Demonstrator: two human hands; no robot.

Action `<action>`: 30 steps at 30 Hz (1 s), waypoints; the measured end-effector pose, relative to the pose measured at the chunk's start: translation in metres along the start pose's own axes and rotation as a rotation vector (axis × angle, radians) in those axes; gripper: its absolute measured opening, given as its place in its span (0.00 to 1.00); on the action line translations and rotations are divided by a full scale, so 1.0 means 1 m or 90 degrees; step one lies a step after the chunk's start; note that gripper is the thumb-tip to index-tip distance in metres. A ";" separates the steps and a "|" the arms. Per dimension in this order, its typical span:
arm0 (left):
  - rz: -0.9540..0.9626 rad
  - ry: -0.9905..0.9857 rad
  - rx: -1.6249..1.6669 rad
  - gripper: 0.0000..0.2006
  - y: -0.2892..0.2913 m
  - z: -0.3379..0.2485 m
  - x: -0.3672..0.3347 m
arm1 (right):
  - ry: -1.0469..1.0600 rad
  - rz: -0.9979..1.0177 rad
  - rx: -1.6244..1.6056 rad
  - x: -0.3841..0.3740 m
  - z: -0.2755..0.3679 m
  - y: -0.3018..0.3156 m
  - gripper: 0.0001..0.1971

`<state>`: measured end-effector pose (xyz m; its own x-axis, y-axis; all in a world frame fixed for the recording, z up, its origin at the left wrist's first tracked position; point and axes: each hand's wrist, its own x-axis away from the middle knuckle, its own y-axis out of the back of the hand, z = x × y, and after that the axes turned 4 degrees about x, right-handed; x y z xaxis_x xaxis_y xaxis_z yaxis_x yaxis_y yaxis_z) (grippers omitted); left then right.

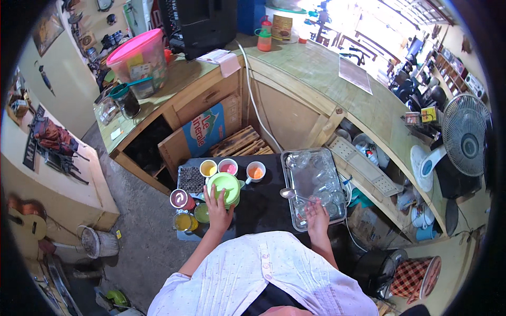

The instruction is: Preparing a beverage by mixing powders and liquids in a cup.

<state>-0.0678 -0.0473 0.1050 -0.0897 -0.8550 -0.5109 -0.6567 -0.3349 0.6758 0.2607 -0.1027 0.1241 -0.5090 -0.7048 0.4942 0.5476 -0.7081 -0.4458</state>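
The left hand [217, 209] rests on the green lidded tub [225, 187], fingers spread over its near rim; the lid sits on, so it looks unopened. The right hand [317, 217] grips a metal spoon [291, 194] by the handle — bowl empty, pointing left over the dark worktop [263, 203], beside the steel tray [337, 158] of glasses — nothing served yet, I judge.

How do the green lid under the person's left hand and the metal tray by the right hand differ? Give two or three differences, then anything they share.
The green lid is round, bright and opaque; the metal tray is rectangular and silvery. The lid sits on top of a container, while the tray lies flat and holds clear glasses. The left hand rests on the lid; the right hand holds a spoon over the tray. Both sit on the dark tabletop.
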 end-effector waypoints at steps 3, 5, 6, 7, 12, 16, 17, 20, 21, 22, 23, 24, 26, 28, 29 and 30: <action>0.030 -0.008 0.031 0.36 0.000 0.003 -0.007 | 0.071 0.015 -0.038 -0.002 0.020 0.007 0.13; 0.041 -0.018 0.038 0.35 -0.001 0.005 -0.012 | 0.178 -0.005 -0.069 -0.008 0.036 0.011 0.11; 0.047 -0.018 0.041 0.36 -0.001 0.006 -0.013 | 0.224 -0.047 -0.085 0.000 0.049 -0.002 0.08; 0.051 -0.017 0.044 0.36 -0.001 0.006 -0.015 | 0.225 -0.052 -0.086 -0.002 0.057 0.002 0.08; 0.031 -0.034 0.049 0.36 0.008 -0.010 -0.021 | 0.290 -0.079 -0.047 -0.008 0.096 0.022 0.07; -0.046 -0.063 -0.003 0.32 0.003 -0.017 -0.015 | 0.364 -0.160 0.430 -0.038 0.084 0.061 0.09; -0.044 -0.065 -0.002 0.32 0.001 -0.015 -0.009 | 0.473 -0.204 0.711 -0.046 0.078 0.069 0.11; -0.084 -0.233 0.052 0.21 0.001 -0.016 0.002 | 0.440 -0.201 0.899 -0.044 0.077 0.068 0.13; -0.082 -0.235 0.056 0.21 0.002 -0.021 0.001 | 0.450 -0.204 0.976 -0.047 0.074 0.072 0.13; -0.039 -0.276 0.115 0.19 0.002 -0.024 -0.001 | 0.449 -0.209 0.977 -0.053 0.071 0.076 0.13; 0.004 -0.317 0.174 0.18 0.002 -0.028 -0.002 | 0.407 -0.208 0.976 -0.061 0.068 0.078 0.17; 0.018 -0.306 0.206 0.16 0.005 -0.037 -0.006 | 0.365 -0.201 0.974 -0.064 0.065 0.072 0.21; 0.053 -0.303 0.217 0.15 0.000 -0.038 -0.006 | 0.322 -0.194 0.972 -0.070 0.065 0.064 0.26; 0.119 -0.287 0.250 0.14 0.003 -0.043 -0.010 | 0.205 -0.190 1.129 -0.056 0.074 0.023 0.35; 0.120 -0.285 0.251 0.14 0.003 -0.043 -0.010 | 0.203 -0.190 1.130 -0.060 0.071 0.024 0.35; 0.139 -0.282 0.254 0.14 0.003 -0.043 -0.011 | 0.235 -0.179 1.150 -0.067 0.065 0.026 0.37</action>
<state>-0.0364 -0.0560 0.1357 -0.4987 -0.6137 -0.6121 -0.8088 0.0755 0.5833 0.3525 -0.0710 0.1278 -0.6629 -0.7378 0.1273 0.2604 -0.0678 0.9631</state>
